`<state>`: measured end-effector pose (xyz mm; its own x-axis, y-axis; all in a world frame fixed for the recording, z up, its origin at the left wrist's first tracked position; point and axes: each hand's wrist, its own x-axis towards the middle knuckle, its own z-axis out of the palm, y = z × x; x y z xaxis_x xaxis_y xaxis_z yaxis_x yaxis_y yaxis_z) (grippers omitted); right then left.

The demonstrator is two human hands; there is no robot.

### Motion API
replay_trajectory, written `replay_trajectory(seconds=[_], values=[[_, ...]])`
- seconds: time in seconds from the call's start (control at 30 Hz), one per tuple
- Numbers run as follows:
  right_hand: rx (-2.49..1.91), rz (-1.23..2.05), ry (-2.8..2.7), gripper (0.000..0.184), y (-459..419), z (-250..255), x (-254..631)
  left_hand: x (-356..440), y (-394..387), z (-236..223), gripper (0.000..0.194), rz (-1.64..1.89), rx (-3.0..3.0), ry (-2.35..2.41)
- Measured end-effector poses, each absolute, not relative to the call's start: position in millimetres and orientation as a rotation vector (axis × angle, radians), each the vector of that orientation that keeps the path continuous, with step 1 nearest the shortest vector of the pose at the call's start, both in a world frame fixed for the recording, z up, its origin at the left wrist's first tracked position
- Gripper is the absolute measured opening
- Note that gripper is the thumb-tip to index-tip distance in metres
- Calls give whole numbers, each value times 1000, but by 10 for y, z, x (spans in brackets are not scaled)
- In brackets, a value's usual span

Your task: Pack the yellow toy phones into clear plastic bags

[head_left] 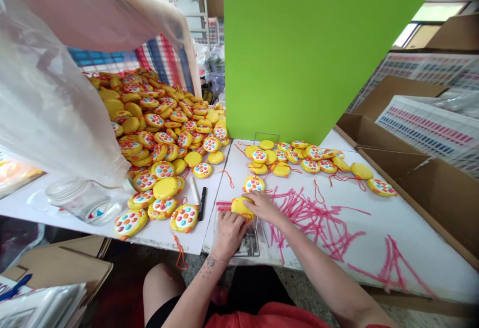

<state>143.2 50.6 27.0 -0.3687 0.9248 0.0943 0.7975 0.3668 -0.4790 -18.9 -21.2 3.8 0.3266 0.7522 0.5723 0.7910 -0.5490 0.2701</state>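
Between my hands is a yellow animal-shaped button toy point(241, 206), plain back upward, near the front edge of the table. My left hand point(229, 232) has its fingers curled against the toy's lower edge. At the toy's right side, my right hand point(264, 206) grips it with bent fingers. Part of the toy is hidden by the fingers. Just beyond it lies another toy point(254, 184) with its white face and coloured buttons upward. Under my left hand shows a small dark framed item point(250, 244), partly covered; I cannot make out what it is.
A large heap of the same toys point(168, 118) spills from a bag at left. A clear jar point(84, 198), a white marker point(194, 190) and a black marker point(202, 204) lie nearby. More toys line the foot of a green board point(307, 63). Cardboard boxes point(396, 168) stand right.
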Motion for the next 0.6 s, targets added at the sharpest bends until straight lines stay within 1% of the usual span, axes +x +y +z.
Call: replay_trajectory(seconds=[0.1, 0.13, 0.23, 0.27, 0.37, 0.43, 0.5, 0.6], values=[[-1451, 570, -2301, 49, 559, 241, 1322, -194, -199, -6, 19, -1060, -2519, -1437], [-1437, 609, -2283, 47, 582, 227, 1290, -197, -191, -23, 16, -1083, -2516, -1448], [-1368, 725, -2190, 26, 645, 192, 1244, -208, -165, -61, 19, -1187, -2464, -1526], [-1345, 750, -2167, 23, 658, 187, 1245, -213, -158, -65, 18, -1211, -2447, -1541], [-1273, 854, -2170, 26, 656, 210, 1276, -229, -149, -50, 10, -1202, -2446, -1511], [-1205, 920, -2209, 29, 618, 254, 1307, -237, -152, -23, 10, -1169, -2445, -1509], [-1164, 862, -2201, 29, 559, 313, 1352, -239, -159, 4, 13, -1147, -2425, -1557], [-1379, 599, -2011, 30, 442, 382, 1462, -227, -170, 24, 11, -1133, -2409, -1637]])
